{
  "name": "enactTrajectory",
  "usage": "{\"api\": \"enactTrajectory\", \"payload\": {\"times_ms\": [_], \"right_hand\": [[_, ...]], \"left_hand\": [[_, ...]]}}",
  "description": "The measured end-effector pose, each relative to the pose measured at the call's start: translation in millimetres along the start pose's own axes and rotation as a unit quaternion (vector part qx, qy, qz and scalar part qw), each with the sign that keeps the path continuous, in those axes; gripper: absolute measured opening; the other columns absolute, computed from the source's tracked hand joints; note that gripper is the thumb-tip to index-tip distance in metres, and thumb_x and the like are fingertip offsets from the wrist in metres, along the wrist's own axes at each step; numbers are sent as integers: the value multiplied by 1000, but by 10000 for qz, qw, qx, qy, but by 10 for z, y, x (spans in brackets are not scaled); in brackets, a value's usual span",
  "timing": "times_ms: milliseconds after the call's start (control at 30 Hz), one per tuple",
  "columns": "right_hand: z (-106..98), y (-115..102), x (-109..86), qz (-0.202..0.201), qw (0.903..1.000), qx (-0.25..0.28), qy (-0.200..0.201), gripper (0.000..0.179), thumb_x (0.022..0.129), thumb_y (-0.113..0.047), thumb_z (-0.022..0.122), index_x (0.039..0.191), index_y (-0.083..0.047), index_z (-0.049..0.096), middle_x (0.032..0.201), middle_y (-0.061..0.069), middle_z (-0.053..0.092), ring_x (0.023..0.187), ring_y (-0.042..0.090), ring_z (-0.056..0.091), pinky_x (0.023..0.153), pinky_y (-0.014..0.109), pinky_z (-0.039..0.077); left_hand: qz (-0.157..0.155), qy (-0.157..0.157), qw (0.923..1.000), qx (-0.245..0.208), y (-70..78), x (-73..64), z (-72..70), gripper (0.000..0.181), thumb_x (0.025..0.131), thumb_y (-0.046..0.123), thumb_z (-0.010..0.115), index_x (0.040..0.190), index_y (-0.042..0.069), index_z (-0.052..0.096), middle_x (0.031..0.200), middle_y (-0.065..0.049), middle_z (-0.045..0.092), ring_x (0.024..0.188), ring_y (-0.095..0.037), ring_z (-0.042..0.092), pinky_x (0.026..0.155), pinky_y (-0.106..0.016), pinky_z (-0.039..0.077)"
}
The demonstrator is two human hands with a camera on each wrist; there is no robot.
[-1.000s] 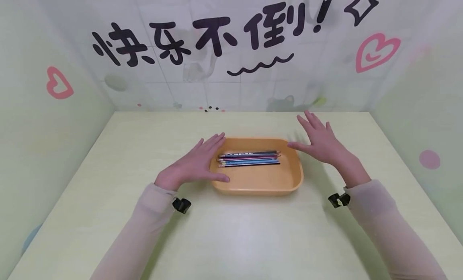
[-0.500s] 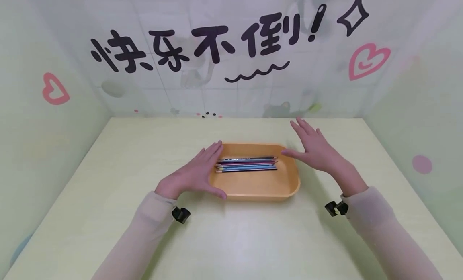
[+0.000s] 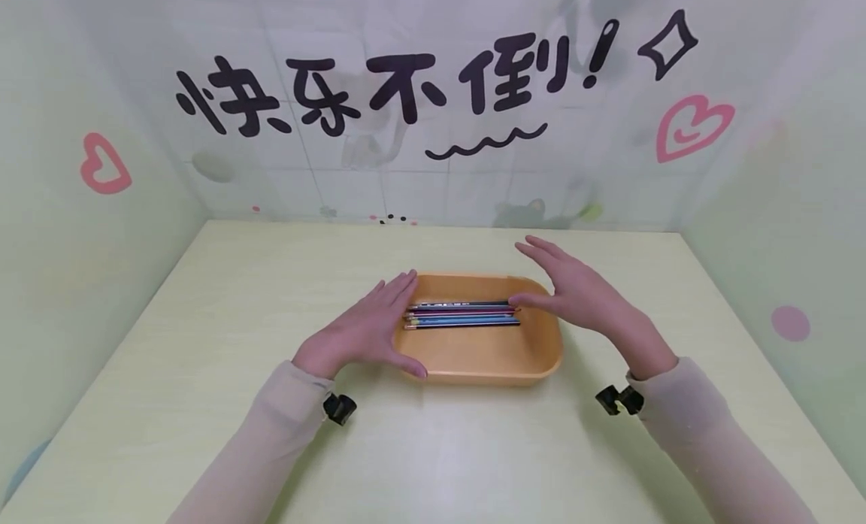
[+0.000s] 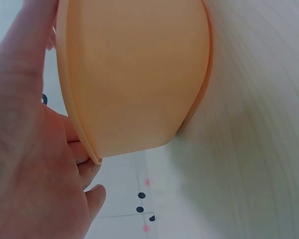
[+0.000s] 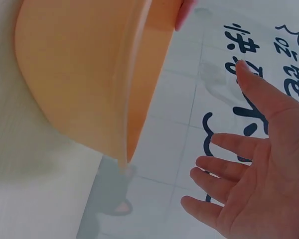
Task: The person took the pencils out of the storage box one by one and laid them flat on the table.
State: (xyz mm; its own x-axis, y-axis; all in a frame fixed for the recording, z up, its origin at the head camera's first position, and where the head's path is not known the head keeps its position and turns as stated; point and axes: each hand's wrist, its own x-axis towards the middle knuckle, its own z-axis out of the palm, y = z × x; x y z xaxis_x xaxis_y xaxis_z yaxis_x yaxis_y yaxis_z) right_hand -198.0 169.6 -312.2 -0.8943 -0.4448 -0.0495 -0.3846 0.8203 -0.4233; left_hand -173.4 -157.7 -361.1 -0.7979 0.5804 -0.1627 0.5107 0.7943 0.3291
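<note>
Left hand [image 3: 361,325]: fingers extended, unclenched, laid against rim at left end of orange tray [image 3: 473,356]; covers part of that end. Right hand [image 3: 588,295]: fingers spread, grasping nothing, apart from rim in right wrist view. Tray: centre of head view; cut off by top edge in both wrist views. Pencils [image 3: 463,321]: side by side inside tray; exact count unclear; concealed by tray walls in wrist views. Sleeves [image 3: 260,441]: cropped at bottom edge. Black lettering [image 3: 408,95]: upper frame, top row cropped.
</note>
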Motion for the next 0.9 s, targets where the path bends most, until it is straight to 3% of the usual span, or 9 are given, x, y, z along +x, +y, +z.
{"api": "enactTrajectory", "payload": {"times_ms": [433, 900], "right_hand": [[82, -223, 39, -223, 9995, 210, -9, 78, 86, -38, 78, 151, -12, 44, 158, 12, 40, 146, 35, 37, 119, 57, 35], [300, -324, 106, -731, 9940, 815, 56, 67, 82, -28, 83, 140, -9, 56, 137, 13, 62, 124, 34, 59, 104, 50, 52]], "left_hand": [[-219, -8, 9998, 37, 40, -31, 9, 140, 64, 76, 77, 159, 0, 6, 169, -13, -1, 158, -28, 3, 130, -42, 9], [-280, -13, 9992, 295, 94, -7, 38, 141, 64, 78, 75, 159, -1, 7, 169, -15, 1, 157, -30, 6, 130, -42, 11]]}}
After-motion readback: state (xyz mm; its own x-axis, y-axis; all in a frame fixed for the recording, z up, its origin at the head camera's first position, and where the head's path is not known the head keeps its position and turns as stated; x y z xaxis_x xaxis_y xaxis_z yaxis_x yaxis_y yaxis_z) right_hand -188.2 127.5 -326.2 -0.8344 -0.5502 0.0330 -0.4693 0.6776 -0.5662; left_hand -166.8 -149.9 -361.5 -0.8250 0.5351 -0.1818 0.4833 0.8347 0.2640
